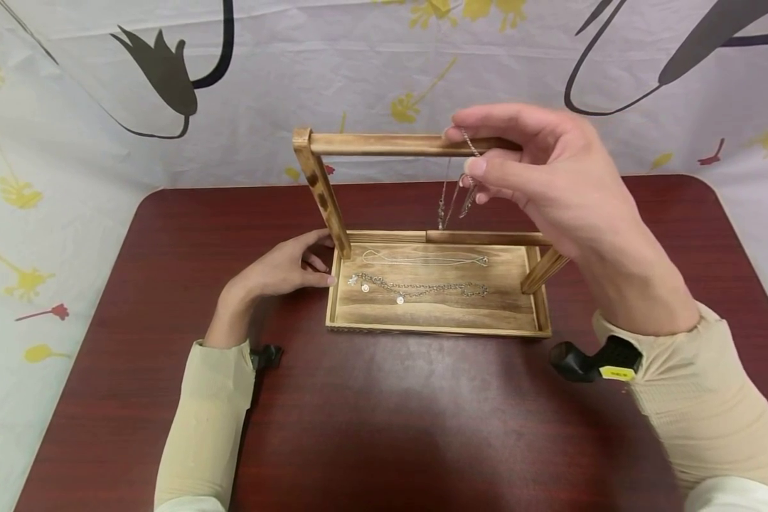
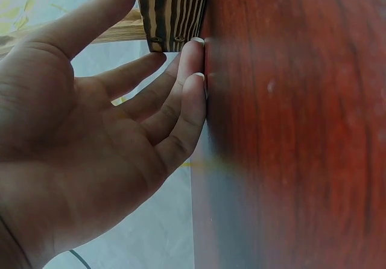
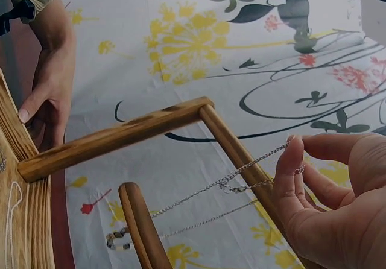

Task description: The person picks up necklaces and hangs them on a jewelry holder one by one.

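Note:
A wooden jewelry stand (image 1: pixel 416 331) has a shallow tray base and a raised top bar (image 1: pixel 384 144). My right hand (image 1: pixel 550 167) is at the right part of this bar, pinching a thin silver chain necklace (image 3: pixel 199 190) between thumb and fingertips. The necklace passes over the bar and dangles behind it in a loop, with small links or beads at its low end. At the tray's left end, my left hand (image 1: pixel 288 267) holds the stand, thumb against the end wall and fingers around the rear corner. Its lower fingertips (image 2: pixel 194 82) rest by the tabletop.
Inside the tray lie a fine silver chain (image 1: pixel 422 260) and a thicker charm bracelet or necklace (image 1: pixel 416 288). A short rounded wooden bar (image 3: pixel 142 227) juts out below the top bar. Beneath the stand is a dark red table (image 1: pixel 384 412), with a patterned cloth (image 1: pixel 333 71) behind.

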A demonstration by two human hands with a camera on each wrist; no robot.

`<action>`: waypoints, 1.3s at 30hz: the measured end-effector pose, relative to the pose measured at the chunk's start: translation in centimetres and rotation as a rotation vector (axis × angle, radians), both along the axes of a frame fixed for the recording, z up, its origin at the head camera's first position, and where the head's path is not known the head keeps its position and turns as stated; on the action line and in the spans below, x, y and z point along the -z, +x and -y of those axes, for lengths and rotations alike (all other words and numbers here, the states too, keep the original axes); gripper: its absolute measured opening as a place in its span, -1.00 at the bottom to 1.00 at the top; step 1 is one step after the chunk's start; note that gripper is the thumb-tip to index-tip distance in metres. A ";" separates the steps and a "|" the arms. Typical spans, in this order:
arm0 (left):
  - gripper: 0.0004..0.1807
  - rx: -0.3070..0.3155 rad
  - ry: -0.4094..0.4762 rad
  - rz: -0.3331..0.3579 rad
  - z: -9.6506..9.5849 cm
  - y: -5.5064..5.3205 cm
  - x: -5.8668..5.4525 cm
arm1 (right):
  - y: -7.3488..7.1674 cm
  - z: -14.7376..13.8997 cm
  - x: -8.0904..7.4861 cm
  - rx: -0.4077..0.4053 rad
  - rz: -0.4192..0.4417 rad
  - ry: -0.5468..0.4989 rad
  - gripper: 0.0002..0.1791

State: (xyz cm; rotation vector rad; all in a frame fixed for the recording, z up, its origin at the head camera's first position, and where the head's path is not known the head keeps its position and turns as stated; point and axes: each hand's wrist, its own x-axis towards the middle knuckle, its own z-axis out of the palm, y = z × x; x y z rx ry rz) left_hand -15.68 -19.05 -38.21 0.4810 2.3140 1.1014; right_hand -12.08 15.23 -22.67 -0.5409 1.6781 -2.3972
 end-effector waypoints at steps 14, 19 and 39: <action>-0.10 0.007 0.018 0.005 -0.1 0.0 -0.1 | 0.0 2.0 -0.6 -0.001 -0.014 0.075 -0.64; -0.10 0.009 0.009 0.008 0.1 0.0 0.1 | -0.1 2.9 -0.8 -0.002 -0.023 0.124 -0.66; -0.11 -0.003 0.052 0.016 0.4 0.2 0.2 | -0.7 6.2 -2.1 -0.011 -0.052 0.216 -0.65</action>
